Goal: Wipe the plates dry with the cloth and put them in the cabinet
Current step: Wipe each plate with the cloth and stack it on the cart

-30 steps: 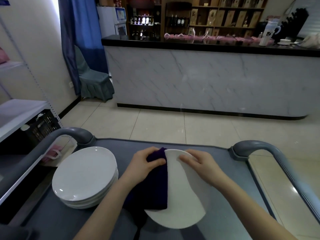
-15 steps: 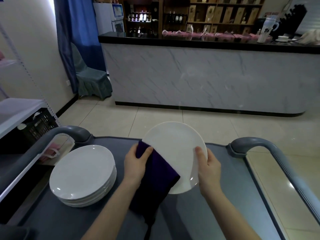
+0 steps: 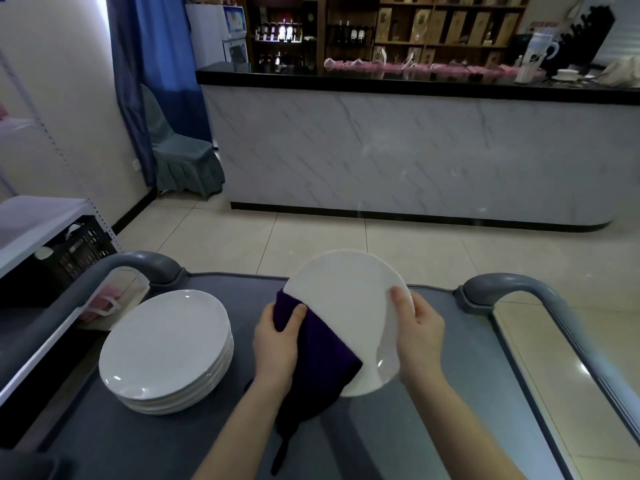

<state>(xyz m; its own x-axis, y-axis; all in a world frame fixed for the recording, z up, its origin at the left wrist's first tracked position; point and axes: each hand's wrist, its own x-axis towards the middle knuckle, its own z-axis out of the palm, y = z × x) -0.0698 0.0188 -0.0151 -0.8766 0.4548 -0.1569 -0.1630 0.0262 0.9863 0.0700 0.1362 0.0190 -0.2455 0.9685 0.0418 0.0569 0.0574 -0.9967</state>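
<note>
A white plate (image 3: 346, 299) is held tilted above the grey cart top (image 3: 433, 427), its face toward me. My right hand (image 3: 417, 336) grips its right rim, thumb on the face. My left hand (image 3: 277, 337) grips a dark purple cloth (image 3: 322, 362) draped over the plate's lower left part; the cloth hangs down to the cart. A stack of several white plates (image 3: 166, 348) sits on the cart's left side.
Grey cart handles rise at the left (image 3: 138, 265) and right (image 3: 512, 289). A white shelf (image 3: 31, 220) with a black crate (image 3: 79, 251) stands at left. A marble-fronted counter (image 3: 415, 150) crosses the room ahead, beyond the tiled floor (image 3: 311, 237).
The plate was flipped up from nearly flat to tilted facing me, and my right hand shifted from its top edge to its right rim. The cloth now covers the lower left part.
</note>
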